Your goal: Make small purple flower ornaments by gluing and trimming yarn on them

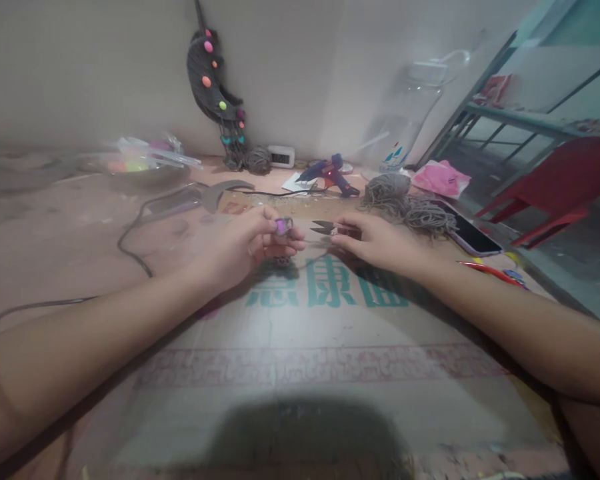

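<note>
Between the thumb and fingers of my left hand (243, 247) is a small purple and grey piece (283, 227), its details blurred. My right hand (375, 241) grips small dark-bladed scissors (323, 227), whose slightly parted tips point left toward the purple and grey piece without touching it. A thin grey strand seems to run between the hands. Both hands are above a cardboard sheet (300, 333) printed with green characters and a red patterned band.
Behind the hands are a glue gun (330, 175), grey yarn (387, 191), a small digital clock (281, 157) and a clear bottle (410, 120). A phone (473, 233) and red-handled tool (495, 272) lie right. A black cable (130, 237) curves left. A crescent ornament (207, 80) hangs behind.
</note>
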The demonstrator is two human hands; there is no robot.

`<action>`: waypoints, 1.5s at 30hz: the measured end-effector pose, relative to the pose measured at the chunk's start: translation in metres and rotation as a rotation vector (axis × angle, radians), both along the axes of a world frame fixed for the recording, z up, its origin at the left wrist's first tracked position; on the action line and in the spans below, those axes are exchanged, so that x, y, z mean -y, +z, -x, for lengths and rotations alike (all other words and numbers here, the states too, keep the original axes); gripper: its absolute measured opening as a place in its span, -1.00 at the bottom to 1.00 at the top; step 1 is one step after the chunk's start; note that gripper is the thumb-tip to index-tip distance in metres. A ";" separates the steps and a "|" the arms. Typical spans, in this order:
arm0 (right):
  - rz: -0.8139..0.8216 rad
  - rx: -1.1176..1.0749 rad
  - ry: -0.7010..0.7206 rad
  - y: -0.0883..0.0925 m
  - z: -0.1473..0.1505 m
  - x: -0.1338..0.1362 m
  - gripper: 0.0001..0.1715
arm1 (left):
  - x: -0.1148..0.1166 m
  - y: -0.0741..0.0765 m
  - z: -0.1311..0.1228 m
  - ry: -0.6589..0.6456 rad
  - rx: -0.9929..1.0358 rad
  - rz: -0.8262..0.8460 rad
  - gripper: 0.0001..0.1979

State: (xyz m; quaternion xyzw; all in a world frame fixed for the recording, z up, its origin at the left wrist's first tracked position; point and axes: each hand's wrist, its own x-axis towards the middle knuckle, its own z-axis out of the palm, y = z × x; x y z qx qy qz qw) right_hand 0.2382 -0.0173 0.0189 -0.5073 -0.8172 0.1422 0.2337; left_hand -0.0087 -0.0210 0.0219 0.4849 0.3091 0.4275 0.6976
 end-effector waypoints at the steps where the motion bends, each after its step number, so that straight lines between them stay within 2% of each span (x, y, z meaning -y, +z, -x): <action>1: -0.025 -0.037 -0.003 -0.001 -0.001 0.000 -0.80 | -0.001 -0.002 0.000 0.013 -0.012 -0.003 -0.87; 4: -0.175 -0.146 -0.026 -0.001 -0.006 0.002 -0.67 | -0.004 -0.006 -0.001 0.048 -0.047 -0.012 -0.89; 6: -0.283 -0.136 -0.005 0.003 -0.008 0.005 -0.65 | -0.005 -0.008 -0.001 0.051 -0.053 -0.004 -0.89; 12: -0.498 0.248 0.356 0.008 -0.003 0.012 -0.60 | -0.001 -0.007 -0.002 -0.042 -0.031 0.046 -0.89; 15: -0.641 0.374 0.405 0.006 -0.001 0.009 -0.59 | -0.001 -0.006 -0.002 -0.067 -0.019 0.055 -0.91; 18: -0.724 0.400 0.390 0.004 -0.002 0.006 -0.60 | -0.001 -0.007 -0.002 -0.078 -0.012 0.065 -0.92; 25: -0.774 0.501 0.355 0.005 0.002 0.008 -0.60 | -0.003 -0.009 -0.003 -0.073 -0.011 0.095 -0.93; 34: -0.710 0.441 0.379 0.006 0.003 0.011 -0.65 | -0.004 -0.011 -0.003 -0.080 -0.019 0.095 -0.94; 38: -0.772 0.474 0.395 0.007 0.004 0.011 -0.67 | -0.003 -0.010 -0.003 -0.072 -0.025 0.104 -0.92; 41: -0.825 0.482 0.452 0.007 0.004 0.014 -0.72 | -0.003 -0.010 -0.004 -0.054 -0.027 0.102 -0.91; 45: -0.809 0.455 0.626 0.012 0.001 0.024 -0.78 | -0.007 -0.013 -0.005 0.036 0.009 0.081 -0.92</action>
